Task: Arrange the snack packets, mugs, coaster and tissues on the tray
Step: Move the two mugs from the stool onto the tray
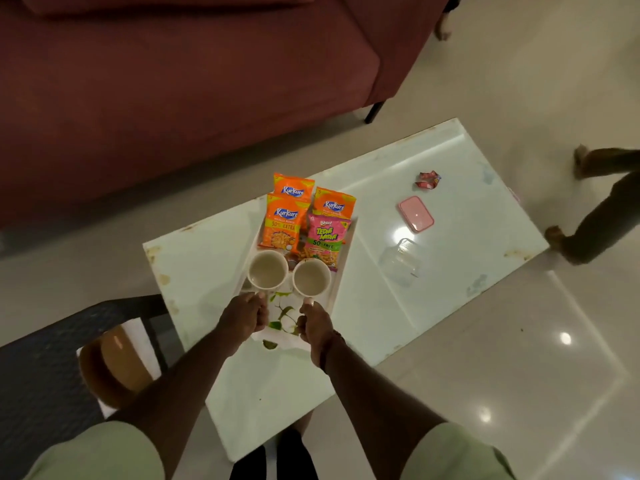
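**On the tray: packets and mugs placed, tissues under the hands**

On the white rectangular tray, at the near end, both hands down together. Left hand closed at the handle side of the left cream ceramic mug; right hand closed likewise at the right cream ceramic mug. Handles hidden under the fingers, so cannot tell for sure whether gripped or only touched.

Just beyond the grip, past the two mugs: three orange foil Kurkure snack packets and one pink foil Tedhe Medhe snack packet, laid flat in two overlapping rows at the far end.

Between and beneath the hands: white tissues printed with green leaves, spread at the near edge, partly overhanging it.

Coaster not identifiable; perhaps hidden under a mug, perhaps absent.

Well off to the right of the grip, on the pale glossy table: a pink rectangular lid, a clear plastic container, a crumpled red wrapper.

Judged nearly done: packets, mugs and tissues on; coaster unconfirmed, final straightening likely left.
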